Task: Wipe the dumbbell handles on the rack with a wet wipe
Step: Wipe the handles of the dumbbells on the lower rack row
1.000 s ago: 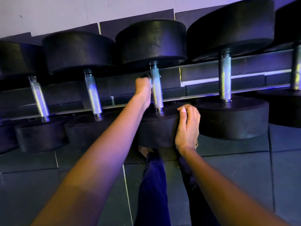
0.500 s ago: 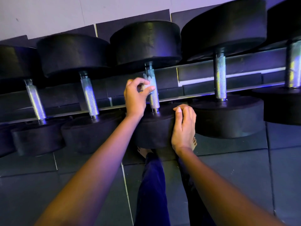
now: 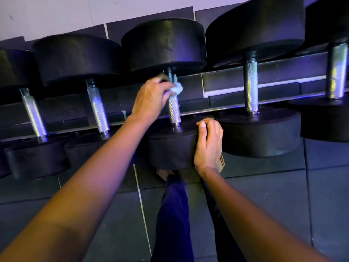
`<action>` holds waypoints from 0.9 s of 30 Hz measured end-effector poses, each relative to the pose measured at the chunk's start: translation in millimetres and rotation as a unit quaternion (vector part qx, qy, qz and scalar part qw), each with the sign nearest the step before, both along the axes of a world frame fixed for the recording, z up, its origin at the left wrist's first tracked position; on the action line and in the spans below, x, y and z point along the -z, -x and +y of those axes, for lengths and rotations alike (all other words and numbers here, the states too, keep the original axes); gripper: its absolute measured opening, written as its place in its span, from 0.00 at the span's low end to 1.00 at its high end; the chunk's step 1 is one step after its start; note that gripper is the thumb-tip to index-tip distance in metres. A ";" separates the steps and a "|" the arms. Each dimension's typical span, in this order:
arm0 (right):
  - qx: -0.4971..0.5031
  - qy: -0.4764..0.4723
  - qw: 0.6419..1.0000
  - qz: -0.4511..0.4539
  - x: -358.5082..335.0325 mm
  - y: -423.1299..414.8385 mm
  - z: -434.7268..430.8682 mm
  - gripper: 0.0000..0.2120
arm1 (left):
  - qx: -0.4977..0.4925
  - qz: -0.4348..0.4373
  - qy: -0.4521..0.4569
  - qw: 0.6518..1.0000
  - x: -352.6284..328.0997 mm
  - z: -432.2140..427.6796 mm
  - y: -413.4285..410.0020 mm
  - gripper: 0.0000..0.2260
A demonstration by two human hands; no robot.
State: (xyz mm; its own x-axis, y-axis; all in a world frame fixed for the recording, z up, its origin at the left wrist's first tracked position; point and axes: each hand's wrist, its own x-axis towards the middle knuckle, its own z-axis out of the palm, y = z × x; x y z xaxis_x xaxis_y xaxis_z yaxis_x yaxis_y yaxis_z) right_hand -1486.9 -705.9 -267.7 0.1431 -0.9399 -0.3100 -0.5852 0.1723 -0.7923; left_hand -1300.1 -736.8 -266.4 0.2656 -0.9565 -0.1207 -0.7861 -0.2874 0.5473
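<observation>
Several black dumbbells lie side by side on a rack (image 3: 222,108), each with a knurled steel handle. My left hand (image 3: 151,97) holds a crumpled white wet wipe (image 3: 177,88) against the upper part of the middle dumbbell's handle (image 3: 174,112). My right hand (image 3: 208,144) grips the rim of that dumbbell's near head (image 3: 170,148), with the thumb on its top face. The upper part of this handle is hidden by my left hand and the wipe.
Other handles stand to the left (image 3: 98,108) (image 3: 34,114) and to the right (image 3: 250,87) (image 3: 337,70). My dark trouser legs (image 3: 173,220) and a bare foot (image 3: 162,173) are on the grey mat floor (image 3: 273,201) below the rack. A pale wall (image 3: 75,14) runs behind.
My left hand has moved up the middle handle with the wipe, and the wipe now shows at the right of my fingers. My right hand stays on the near head.
</observation>
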 end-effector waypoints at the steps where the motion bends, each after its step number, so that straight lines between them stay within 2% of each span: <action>1: -0.001 0.000 1.000 0.001 0.2 0.0 -0.3 0.22 | 0.000 -0.002 0.003 1.000 -0.2 1.5 6.4 0.09; 5: 0.000 0.004 1.000 0.001 -0.2 0.1 -0.3 0.22 | 0.058 -0.010 -0.026 0.998 -2.1 31.5 25.7 0.07; 7: -0.001 0.003 1.000 0.003 0.7 0.9 0.2 0.21 | 0.010 0.036 -0.021 0.999 -0.7 26.8 18.8 0.07; 9: -0.002 0.006 1.000 0.003 2.5 1.2 0.8 0.21 | -0.095 0.085 0.011 0.992 1.8 12.8 14.2 0.08; 12: -0.003 0.003 1.000 0.002 2.8 1.1 1.8 0.21 | -0.254 0.152 0.006 0.955 10.2 14.2 20.1 0.07; 14: -0.004 0.009 1.000 0.001 2.8 1.6 1.3 0.22 | -0.282 0.236 -0.047 0.929 15.4 27.9 26.0 0.07; 16: -0.003 0.009 1.000 0.003 3.6 1.3 0.8 0.22 | -0.305 0.315 -0.072 0.896 16.3 30.9 22.9 0.12; 19: -0.004 0.012 1.000 0.007 6.1 2.1 1.0 0.22 | -0.379 0.373 -0.026 0.846 15.6 9.4 14.1 0.13; 21: -0.003 0.014 1.000 0.006 6.7 2.3 1.8 0.23 | -0.401 0.393 -0.010 0.828 17.2 5.8 12.2 0.12; 24: 0.000 0.018 1.000 0.004 4.2 2.0 0.8 0.23 | -0.368 0.410 -0.060 0.832 16.0 28.2 18.3 0.10; 27: -0.016 0.010 1.000 0.012 -1.9 0.4 -0.4 0.17 | -0.334 0.396 -0.131 0.845 10.8 43.1 23.1 0.10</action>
State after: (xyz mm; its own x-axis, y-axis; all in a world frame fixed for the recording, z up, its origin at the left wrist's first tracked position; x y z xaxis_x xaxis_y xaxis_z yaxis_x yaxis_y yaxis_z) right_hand -1487.2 -706.3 -265.9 0.1661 -0.9409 -0.2950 -0.6097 0.1371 -0.7807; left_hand -1323.2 -693.8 -277.2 0.4723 -0.5378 -0.6984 0.1823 -0.7156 0.6743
